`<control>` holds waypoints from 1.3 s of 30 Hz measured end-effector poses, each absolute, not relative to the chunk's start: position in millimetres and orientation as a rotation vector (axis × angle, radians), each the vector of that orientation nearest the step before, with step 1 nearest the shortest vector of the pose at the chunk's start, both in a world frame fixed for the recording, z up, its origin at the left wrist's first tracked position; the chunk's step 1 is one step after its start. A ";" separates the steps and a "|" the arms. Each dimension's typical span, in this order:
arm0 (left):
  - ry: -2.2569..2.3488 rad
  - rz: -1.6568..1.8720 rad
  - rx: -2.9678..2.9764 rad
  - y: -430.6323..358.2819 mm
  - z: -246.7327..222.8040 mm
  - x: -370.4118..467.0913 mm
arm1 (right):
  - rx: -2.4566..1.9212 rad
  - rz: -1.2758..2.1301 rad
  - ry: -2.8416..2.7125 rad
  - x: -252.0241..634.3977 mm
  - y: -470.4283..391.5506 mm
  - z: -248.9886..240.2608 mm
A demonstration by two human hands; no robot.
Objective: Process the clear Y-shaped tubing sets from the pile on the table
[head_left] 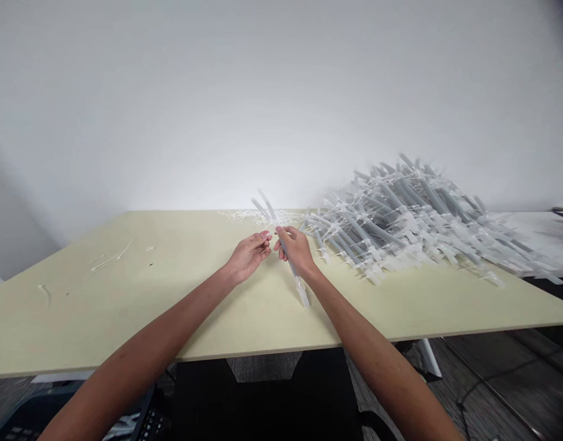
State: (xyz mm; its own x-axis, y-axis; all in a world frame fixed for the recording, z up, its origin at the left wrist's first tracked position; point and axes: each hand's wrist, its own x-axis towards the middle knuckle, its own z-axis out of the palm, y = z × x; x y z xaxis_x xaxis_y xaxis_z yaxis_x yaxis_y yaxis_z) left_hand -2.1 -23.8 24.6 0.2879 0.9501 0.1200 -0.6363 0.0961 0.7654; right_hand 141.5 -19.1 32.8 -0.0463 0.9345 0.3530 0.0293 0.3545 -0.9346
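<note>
Two bare hands meet above the table [207,318], just left of a big heap [391,214] of grey tubes with clear fittings. The right hand [296,250] has its grip closed around one grey tube [293,269], thumb and fingers wrapped about its middle. That tube stands left of the heap, held aslant: its upper end leans away toward the wall [281,104], and its lower end, with a clear fitting [301,289], points back toward the near edge. A second, shorter length of tubing [259,207] shows beside its upper end.

The left hand [251,254], farther left of the heap than the right, has its grip drawn in, thumb and fingertips close together beside the tube; whether anything small is pinched there, I cannot tell.

Left of the heap, beyond the hands, lies a scatter of thin white pieces [242,215]. Well apart from the heap, on its far left, lie a pale strip [118,256] and a short curved strip [46,294]. Below and left of the heap, under the table, sits a dark basket [147,422] with pale pieces inside.
</note>
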 end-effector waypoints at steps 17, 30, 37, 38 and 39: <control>0.499 1.261 0.990 -28.7 25.5 1.9 | -0.794 1.032 -1.431 140.9 -17.3 31.9; 0.593 1.236 1.088 -25.3 23.0 -1.1 | -0.947 0.951 -1.602 145.7 -22.6 38.9; 0.574 1.275 1.097 -24.1 22.8 0.9 | -1.016 0.819 -1.552 143.5 -22.9 38.1; 0.580 1.281 1.104 -23.4 22.5 1.0 | -1.027 0.801 -1.538 143.0 -22.7 37.6; 0.586 1.286 1.112 -22.7 22.2 1.0 | -1.038 0.780 -1.530 142.5 -22.7 37.0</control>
